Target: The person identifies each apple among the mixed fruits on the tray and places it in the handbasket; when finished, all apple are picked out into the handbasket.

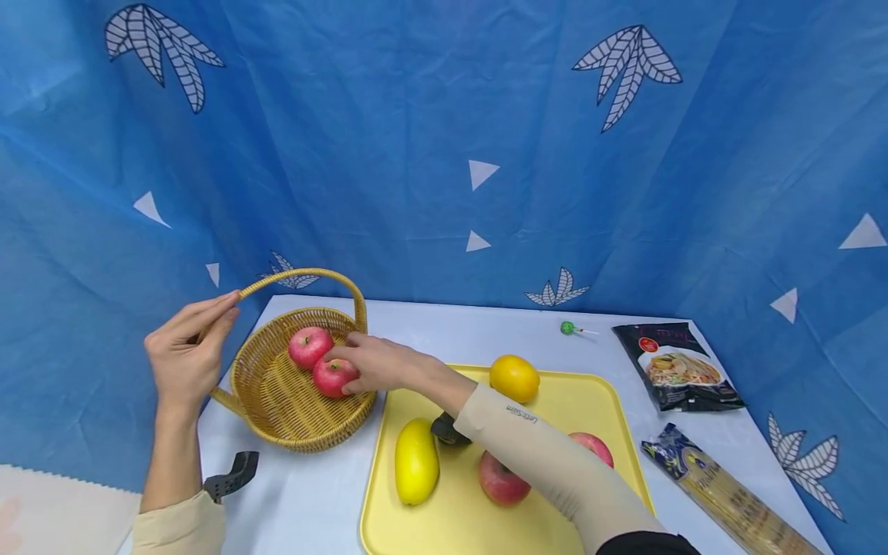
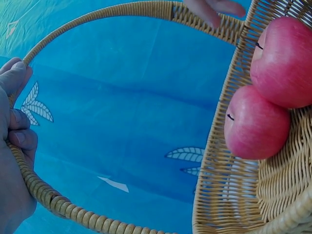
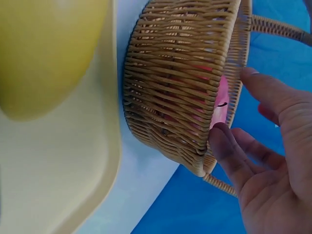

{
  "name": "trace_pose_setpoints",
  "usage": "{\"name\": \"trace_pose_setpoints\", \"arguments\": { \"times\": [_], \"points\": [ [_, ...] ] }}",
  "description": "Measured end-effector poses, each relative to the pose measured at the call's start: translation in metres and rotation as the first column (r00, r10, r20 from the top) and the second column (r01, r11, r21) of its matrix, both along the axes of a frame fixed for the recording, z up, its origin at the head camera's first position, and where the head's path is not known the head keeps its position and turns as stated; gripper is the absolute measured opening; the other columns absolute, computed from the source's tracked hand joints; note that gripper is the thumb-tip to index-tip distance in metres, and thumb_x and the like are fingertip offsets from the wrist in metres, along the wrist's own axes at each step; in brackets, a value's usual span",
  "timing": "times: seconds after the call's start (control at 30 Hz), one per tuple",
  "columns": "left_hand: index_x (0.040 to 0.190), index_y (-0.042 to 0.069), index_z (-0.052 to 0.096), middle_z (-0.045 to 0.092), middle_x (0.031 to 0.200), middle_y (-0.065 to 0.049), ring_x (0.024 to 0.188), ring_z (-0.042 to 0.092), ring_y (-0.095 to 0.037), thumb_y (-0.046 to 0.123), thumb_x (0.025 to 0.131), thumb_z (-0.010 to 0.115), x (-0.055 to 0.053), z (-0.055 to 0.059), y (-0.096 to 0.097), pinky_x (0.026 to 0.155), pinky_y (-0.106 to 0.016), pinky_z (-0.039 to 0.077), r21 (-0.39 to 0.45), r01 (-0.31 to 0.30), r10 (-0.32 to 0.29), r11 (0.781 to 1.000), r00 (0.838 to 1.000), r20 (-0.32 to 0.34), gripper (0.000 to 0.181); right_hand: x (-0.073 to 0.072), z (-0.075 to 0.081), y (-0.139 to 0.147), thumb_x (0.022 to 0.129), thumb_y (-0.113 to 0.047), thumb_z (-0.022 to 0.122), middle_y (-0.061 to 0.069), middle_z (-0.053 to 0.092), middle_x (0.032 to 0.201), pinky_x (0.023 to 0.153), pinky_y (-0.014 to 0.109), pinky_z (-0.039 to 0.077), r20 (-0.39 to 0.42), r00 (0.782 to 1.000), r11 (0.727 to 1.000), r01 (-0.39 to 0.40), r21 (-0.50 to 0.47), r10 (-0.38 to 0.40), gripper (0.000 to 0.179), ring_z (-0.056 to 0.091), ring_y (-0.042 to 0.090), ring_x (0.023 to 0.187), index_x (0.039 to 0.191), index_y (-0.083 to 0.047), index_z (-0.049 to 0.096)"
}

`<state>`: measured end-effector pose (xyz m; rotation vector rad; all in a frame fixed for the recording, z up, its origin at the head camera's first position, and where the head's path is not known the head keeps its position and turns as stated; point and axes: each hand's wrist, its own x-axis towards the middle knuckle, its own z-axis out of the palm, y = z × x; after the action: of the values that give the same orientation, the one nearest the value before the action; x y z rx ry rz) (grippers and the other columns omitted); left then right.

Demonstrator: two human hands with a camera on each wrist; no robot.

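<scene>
My left hand [image 1: 186, 354] grips the arched handle of a wicker basket [image 1: 284, 412], its fingers curled round the cane in the left wrist view. The basket stands on the table at the left. Inside it two red apples lie side by side, a farther apple [image 1: 309, 347] and a nearer apple [image 1: 331, 377]. My right hand [image 1: 385, 362] reaches over the basket's right rim, fingertips right at the nearer apple. In the right wrist view its thumb and fingers are spread apart, with nothing gripped between them.
A yellow tray [image 1: 458, 532] right of the basket bears a mango [image 1: 416, 462], a lemon-like yellow fruit [image 1: 515, 378], a red apple [image 1: 501, 479] and another apple [image 1: 593, 447]. Farther right lie a green lollipop [image 1: 569, 327], a black food packet [image 1: 676, 368] and a long noodle packet [image 1: 728, 493].
</scene>
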<state>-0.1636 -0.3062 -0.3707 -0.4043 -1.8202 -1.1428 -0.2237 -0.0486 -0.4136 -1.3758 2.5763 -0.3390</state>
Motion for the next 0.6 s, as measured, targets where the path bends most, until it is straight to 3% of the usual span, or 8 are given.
{"name": "trace_pose_setpoints", "arguments": {
  "times": [0.3, 0.6],
  "points": [
    [0.100, -0.010, 0.076, 0.076, 0.104, -0.017, 0.089, 0.071, -0.002, -0.019, 0.082, 0.071, -0.003, -0.006, -0.006, 0.070, -0.008, 0.051, 0.011, -0.008, 0.008, 1.000, 1.000, 0.012, 0.021, 0.018, 0.008, 0.019, 0.090, -0.043, 0.075, -0.002, 0.053, 0.121, 0.075, 0.017, 0.047, 0.019, 0.999, 0.999, -0.036, 0.029, 0.035, 0.063, 0.052, 0.009, 0.094, 0.147, -0.031, 0.050],
    [0.100, -0.011, 0.075, 0.076, 0.103, -0.016, 0.091, 0.071, -0.002, -0.020, 0.082, 0.070, 0.004, 0.003, 0.005, 0.073, -0.009, 0.052, 0.014, 0.003, -0.004, 1.000, 1.000, 0.013, 0.021, 0.029, 0.013, 0.041, 0.090, -0.040, 0.076, -0.003, 0.057, 0.118, 0.079, 0.018, 0.047, -0.030, 0.996, 0.996, -0.078, 0.038, 0.079, 0.059, 0.054, 0.009, 0.090, 0.143, -0.027, 0.056]
  ]
}}
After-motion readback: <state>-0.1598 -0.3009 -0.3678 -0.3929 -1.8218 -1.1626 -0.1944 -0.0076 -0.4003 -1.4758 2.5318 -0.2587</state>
